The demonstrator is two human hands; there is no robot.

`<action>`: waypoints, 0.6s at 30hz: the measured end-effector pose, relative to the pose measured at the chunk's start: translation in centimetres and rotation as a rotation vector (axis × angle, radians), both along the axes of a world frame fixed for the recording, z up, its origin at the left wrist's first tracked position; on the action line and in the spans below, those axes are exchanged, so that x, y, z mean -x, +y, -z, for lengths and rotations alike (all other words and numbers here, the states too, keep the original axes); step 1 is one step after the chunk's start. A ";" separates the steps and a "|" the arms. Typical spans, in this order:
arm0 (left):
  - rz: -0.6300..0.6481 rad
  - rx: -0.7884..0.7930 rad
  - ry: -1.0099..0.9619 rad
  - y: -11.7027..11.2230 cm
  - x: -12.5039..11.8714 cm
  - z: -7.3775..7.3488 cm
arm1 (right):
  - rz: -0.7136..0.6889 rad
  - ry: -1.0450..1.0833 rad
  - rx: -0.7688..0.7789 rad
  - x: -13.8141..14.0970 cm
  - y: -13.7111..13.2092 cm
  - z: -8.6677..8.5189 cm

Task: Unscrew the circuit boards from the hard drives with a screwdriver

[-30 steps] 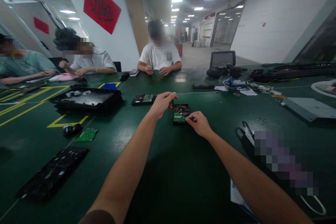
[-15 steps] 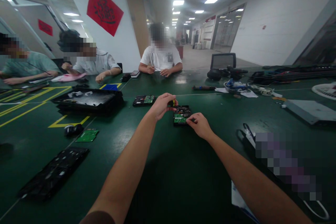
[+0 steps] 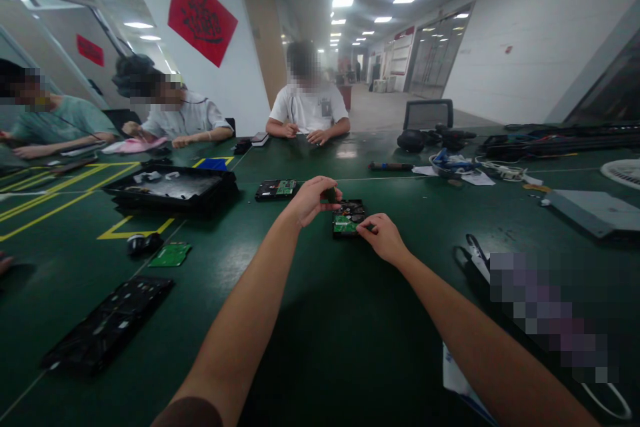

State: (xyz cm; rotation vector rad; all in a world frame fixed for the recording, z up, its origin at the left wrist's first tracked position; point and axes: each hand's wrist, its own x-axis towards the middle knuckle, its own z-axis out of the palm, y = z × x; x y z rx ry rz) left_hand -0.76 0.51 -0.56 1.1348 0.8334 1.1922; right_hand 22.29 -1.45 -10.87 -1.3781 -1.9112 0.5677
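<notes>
A hard drive (image 3: 349, 219) with a green circuit board lies on the dark green table in front of me. My left hand (image 3: 316, 200) is above its far left corner, thumb and fingers closed round the short dark handle of a screwdriver (image 3: 331, 195). The tool's tip is too small to make out. At the drive's near right edge, my right hand (image 3: 383, 237) pinches the side with thumb and forefinger. Just left of my left hand rests another drive (image 3: 276, 189) with a green board showing.
To the left lie a loose green circuit board (image 3: 171, 254), a black panel (image 3: 109, 323) and a black tray (image 3: 173, 187). On the right are a grey metal box (image 3: 593, 212), a strap (image 3: 477, 250) and cables (image 3: 453, 163). Several people sit across the table.
My view has shifted slightly. Both hands keep nearly the same places at the drive, and the handle in my left hand has turned. Another person's fingertips have appeared at the left edge.
</notes>
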 end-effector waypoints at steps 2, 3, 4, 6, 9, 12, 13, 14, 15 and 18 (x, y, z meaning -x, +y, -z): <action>0.000 0.003 -0.025 0.1 -0.2 0.2 | -0.002 -0.004 0.001 0.0 0.0 -0.1; 0.000 0.000 -0.024 0.1 -0.2 0.2 | -0.002 -0.002 0.000 0.0 0.0 -0.1; -0.003 -0.004 -0.016 0.2 -0.3 0.3 | -0.005 0.003 -0.003 0.0 0.0 -0.1; -0.025 -0.012 0.006 0.2 -0.3 0.3 | -0.006 0.016 -0.012 0.1 0.0 0.0; -0.062 -0.022 0.028 0.3 0.0 0.2 | 0.002 0.026 -0.021 0.1 0.0 0.0; -0.060 -0.026 0.038 0.4 0.2 0.3 | 0.004 0.024 -0.012 0.1 0.0 0.0; -0.054 -0.027 0.043 0.5 0.3 0.3 | 0.004 0.022 -0.013 0.1 0.0 0.1; -0.047 -0.028 0.049 0.5 0.2 0.3 | 0.003 0.019 -0.015 0.1 0.0 0.1; -0.041 -0.033 0.059 0.5 0.2 0.3 | 0.004 0.018 -0.019 0.1 0.1 0.1; -0.041 -0.063 0.103 0.4 0.0 0.3 | 0.005 0.021 -0.031 0.1 0.2 0.3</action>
